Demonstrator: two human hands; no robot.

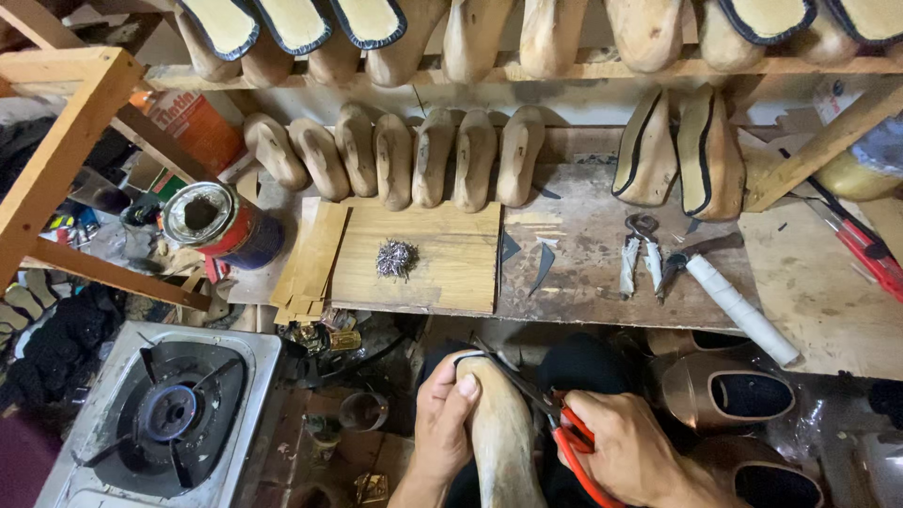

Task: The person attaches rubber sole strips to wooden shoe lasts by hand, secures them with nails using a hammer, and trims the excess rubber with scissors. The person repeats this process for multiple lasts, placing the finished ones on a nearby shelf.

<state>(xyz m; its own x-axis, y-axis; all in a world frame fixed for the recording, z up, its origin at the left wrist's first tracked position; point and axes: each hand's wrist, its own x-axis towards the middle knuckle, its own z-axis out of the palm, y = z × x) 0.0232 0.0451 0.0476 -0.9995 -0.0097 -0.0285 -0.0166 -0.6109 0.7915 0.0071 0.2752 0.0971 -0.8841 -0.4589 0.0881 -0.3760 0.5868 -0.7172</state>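
One shoe last (500, 433), toe away

Before us the worn wooden counter (583, 273) carries a pale board (442, 273) with a heap of small nails (396, 258), a row of wooden lasts (395, 155) along the back, pincers (641, 246), a white-handled hammer (738, 306) and an open tin (218, 224).

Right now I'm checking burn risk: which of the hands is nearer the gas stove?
Left. The left hand grips the wooden shoe last, right of the gas stove. The right hand, holding red-handled scissors, lies farther right.
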